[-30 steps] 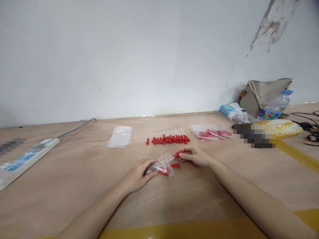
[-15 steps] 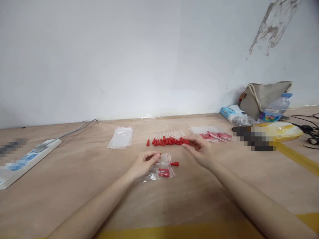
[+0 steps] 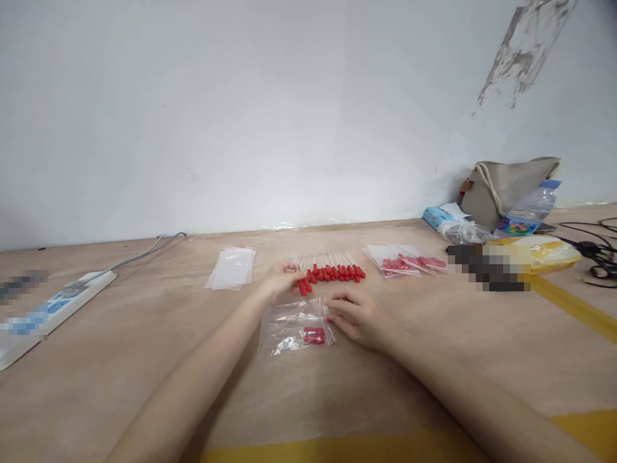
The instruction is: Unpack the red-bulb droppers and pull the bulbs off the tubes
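Observation:
Droppers with red rubber bulbs and thin clear tubes lie side by side in a row (image 3: 337, 273). At its left end my left hand (image 3: 279, 283) is closed, thumb and fingertips pinching a dropper (image 3: 303, 287) just above the bulb. Closer to me lies a clear zip-lock bag (image 3: 284, 325) with red-bulbed droppers (image 3: 314, 335) inside. My right hand (image 3: 361, 316) is at the bag's zip end, fingers curled round a red dropper bulb that is mostly hidden by them.
A stack of flat clear bags (image 3: 232, 267) lies left of the row. Filled bags (image 3: 407, 262) lie to its right. A power strip (image 3: 62, 305) sits at far left. A tissue pack (image 3: 438, 218), grey bag (image 3: 506, 193) and black cables (image 3: 595, 251) are at right.
My left hand has moved from the bag up to the left end of the dropper row. My right hand has come down from the row's right end to the bulb at the bag's mouth.

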Tool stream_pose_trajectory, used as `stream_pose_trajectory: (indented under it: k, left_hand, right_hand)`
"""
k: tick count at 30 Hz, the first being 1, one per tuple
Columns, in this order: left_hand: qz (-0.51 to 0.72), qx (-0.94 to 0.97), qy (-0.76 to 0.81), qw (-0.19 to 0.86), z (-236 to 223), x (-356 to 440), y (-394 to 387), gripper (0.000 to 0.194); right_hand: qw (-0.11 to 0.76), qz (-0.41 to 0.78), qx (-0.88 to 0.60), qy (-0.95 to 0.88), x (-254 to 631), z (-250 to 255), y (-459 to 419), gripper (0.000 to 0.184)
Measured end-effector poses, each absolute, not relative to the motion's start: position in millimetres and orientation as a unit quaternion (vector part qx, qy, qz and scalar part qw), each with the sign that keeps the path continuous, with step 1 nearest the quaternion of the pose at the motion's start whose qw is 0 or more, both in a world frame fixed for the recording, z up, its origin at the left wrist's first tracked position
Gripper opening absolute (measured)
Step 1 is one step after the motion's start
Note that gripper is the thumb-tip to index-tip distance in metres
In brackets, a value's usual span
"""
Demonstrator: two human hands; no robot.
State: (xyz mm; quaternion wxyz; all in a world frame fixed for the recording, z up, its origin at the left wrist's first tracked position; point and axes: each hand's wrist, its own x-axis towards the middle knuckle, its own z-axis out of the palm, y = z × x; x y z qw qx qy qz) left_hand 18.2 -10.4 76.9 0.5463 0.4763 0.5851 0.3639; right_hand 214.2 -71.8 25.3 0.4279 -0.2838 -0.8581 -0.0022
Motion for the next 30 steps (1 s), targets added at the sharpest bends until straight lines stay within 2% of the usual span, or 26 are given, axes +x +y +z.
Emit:
stream_pose_trajectory:
  k: [2,6,13,21,26,30]
  left_hand:
    - [0.345,0.482,0.619,0.515,82.6,14.0,17.7,0.016]
    - [0.268,0.496,0.656,0.503,83.7,20.5,55.9,0.023]
    - [0.201,0.520,0.670,0.490,75.5,36.4,67.7,0.031]
    - [0.228,0.539,0.697,0.415,75.2,20.9,67.6,0.025]
    - [0.250,0.565,0.688,0.380,71.5,18.2,68.4,0.025]
    - [0.271,0.625,0.651,0.334,72.2,9.8,40.8,0.026]
  right_hand:
    - [0.438,0.036,-0.308,-0.844,221.2,25.2,-67.8,0.012]
    - [0.459,0.074,-0.333,-0.820,230.2,24.1,-63.0,0.014]
    - [0.445,0.083,-0.344,-0.823,229.8,21.6,-63.2,0.014]
    - [0.435,0.099,-0.340,-0.828,228.4,23.9,-63.6,0.014]
    - [0.407,0.115,-0.331,-0.844,228.0,24.4,-64.2,0.010]
    - [0.368,0.116,-0.352,-0.852,230.8,21.4,-63.1,0.013]
